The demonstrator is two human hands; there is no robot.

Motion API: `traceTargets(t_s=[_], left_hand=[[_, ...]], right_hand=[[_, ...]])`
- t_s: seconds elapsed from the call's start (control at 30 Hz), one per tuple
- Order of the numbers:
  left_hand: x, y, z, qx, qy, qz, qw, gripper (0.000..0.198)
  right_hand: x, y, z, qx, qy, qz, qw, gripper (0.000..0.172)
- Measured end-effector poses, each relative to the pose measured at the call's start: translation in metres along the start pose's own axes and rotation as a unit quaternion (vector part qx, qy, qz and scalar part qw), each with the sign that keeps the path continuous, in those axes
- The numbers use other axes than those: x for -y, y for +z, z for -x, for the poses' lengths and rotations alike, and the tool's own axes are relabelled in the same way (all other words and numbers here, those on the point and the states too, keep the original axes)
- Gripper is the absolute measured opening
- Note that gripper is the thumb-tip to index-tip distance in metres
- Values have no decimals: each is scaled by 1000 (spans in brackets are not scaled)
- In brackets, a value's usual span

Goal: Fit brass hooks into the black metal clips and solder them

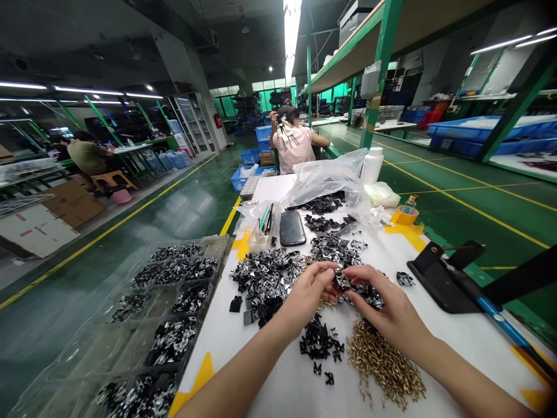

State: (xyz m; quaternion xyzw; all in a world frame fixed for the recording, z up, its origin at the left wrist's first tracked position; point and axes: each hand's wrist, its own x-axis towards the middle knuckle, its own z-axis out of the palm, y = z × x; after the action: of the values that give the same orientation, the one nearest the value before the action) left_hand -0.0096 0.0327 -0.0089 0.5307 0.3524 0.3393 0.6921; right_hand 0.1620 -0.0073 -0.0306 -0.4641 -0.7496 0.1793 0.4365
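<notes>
Over the middle of the white table, my left hand [310, 293] and my right hand [385, 305] meet at their fingertips. Between them is a small black and silver clip-like part [342, 280], pinched by both hands; its exact kind is too small to make out. Under and behind my hands spreads a pile of black and silver parts [265, 273]. Small black pieces [319, 339] lie in front of my left hand. Below my right hand sits a heap of gold-coloured small metal pieces [385, 366].
A clear compartment tray [220, 247] with similar parts stands at the left. Behind the pile lie a black phone [292, 229] and a plastic bag [335, 168]. Yellow tape [405, 215], a white bottle [372, 166] and a blue-handled tool [487, 307] are at the right. A person [293, 148] sits ahead.
</notes>
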Motion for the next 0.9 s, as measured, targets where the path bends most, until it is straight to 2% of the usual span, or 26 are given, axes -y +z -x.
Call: traceTargets(t_s=[0.23, 0.9], left_hand=[[-1, 1, 0, -18, 22, 8, 1000, 21], [-2, 1, 2, -1, 35, -28, 999, 18]], right_hand=[[0, 0, -2, -2, -37, 12, 999, 30], [0, 1, -2, 7, -47, 17, 999, 32]])
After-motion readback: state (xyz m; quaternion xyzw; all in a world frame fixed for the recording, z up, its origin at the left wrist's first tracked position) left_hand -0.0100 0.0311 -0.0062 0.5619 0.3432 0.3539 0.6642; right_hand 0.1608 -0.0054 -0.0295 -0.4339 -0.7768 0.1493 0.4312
